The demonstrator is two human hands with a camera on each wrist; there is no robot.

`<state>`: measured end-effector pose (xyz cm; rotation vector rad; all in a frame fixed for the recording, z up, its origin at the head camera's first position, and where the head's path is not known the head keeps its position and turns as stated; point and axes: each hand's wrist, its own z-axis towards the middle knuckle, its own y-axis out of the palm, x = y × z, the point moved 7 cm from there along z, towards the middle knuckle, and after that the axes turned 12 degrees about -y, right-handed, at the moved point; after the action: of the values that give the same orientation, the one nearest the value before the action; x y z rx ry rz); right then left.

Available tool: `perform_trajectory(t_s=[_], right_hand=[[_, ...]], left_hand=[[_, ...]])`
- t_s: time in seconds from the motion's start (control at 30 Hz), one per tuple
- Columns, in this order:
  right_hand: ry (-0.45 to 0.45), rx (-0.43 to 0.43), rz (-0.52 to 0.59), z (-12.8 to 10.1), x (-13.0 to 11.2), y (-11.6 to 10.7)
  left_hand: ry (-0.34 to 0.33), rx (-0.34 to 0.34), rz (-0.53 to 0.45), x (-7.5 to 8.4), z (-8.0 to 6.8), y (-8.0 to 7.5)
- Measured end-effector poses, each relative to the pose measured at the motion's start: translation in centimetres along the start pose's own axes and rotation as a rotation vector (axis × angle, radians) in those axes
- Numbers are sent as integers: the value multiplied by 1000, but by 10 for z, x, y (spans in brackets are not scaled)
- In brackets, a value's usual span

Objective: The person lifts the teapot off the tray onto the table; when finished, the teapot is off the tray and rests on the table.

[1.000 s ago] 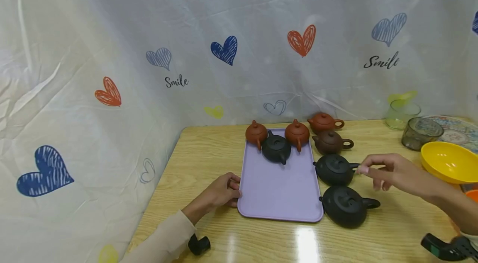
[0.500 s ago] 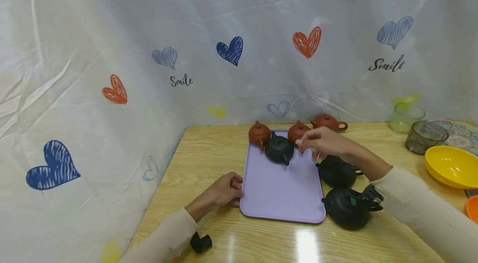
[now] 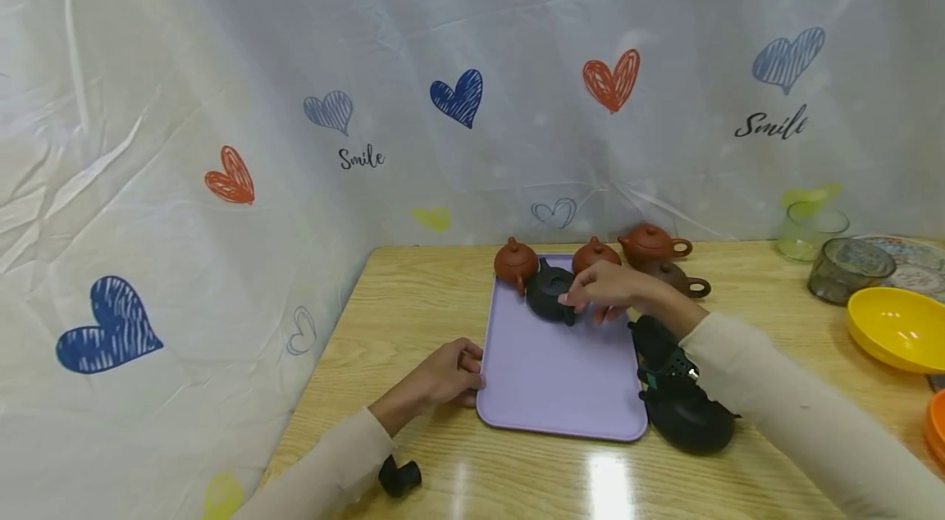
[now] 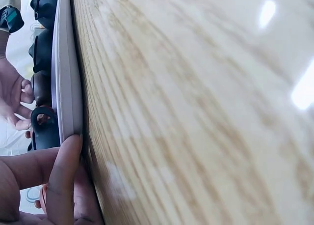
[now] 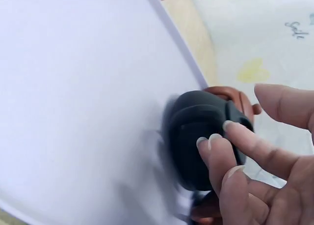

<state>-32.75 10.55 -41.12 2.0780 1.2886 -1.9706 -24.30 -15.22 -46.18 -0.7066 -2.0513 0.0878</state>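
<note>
Head view: a pale wooden worktop (image 3: 413, 315) is seen set into a corner, enclosed on the far and left sides by a white curtain (image 3: 221, 52) printed with coloured hearts and the word "Smile". A lilac tray (image 3: 554, 380) is laid near the middle of the worktop. At its far end a black teapot (image 3: 548, 294) is set on the tray, flanked by two reddish clay teapots (image 3: 515, 262). Beyond the tray's far right corner another reddish teapot and a brown one are placed on the wood. Two more black teapots (image 3: 690, 421) are lined up just beside the tray's right edge, partly hidden by the right sleeve. At the far right a yellow bowl (image 3: 893, 327), a dark glass cup (image 3: 849, 266) and a green glass (image 3: 810, 229) are grouped.

The left hand (image 3: 443, 376) is rested against the tray's left edge; in the left wrist view its thumb is seen pressed along the rim, fingers loosely curled. The right hand (image 3: 605, 290) is held over the black teapot on the tray; in the right wrist view the fingers (image 5: 223, 154) are laid on its top, relaxed and spread, not curled round it.

Half a second earlier the right hand was hovering further back over the reddish teapot; it has since been brought forward and lowered onto the black one. The left hand and tray are unchanged.
</note>
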Motion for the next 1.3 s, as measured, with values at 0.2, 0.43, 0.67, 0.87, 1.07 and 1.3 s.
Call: perform_trajectory(t_s=[0.2, 0.43, 0.67, 0.87, 1.07, 1.3], right_hand=[[27, 10, -76, 2, 5, 3], [63, 36, -107, 4, 8, 8], [49, 61, -89, 5, 8, 11], [53, 63, -97, 6, 9, 11], [70, 23, -87, 6, 9, 15], [38, -5, -6, -1, 12, 15]], left_hand=[[-2, -1, 10, 0, 1, 0], [7, 2, 23, 0, 2, -1], [7, 2, 22, -1, 3, -1], [8, 6, 27, -1, 3, -1], [9, 4, 28, 0, 3, -1], [9, -6, 21, -1, 2, 0]])
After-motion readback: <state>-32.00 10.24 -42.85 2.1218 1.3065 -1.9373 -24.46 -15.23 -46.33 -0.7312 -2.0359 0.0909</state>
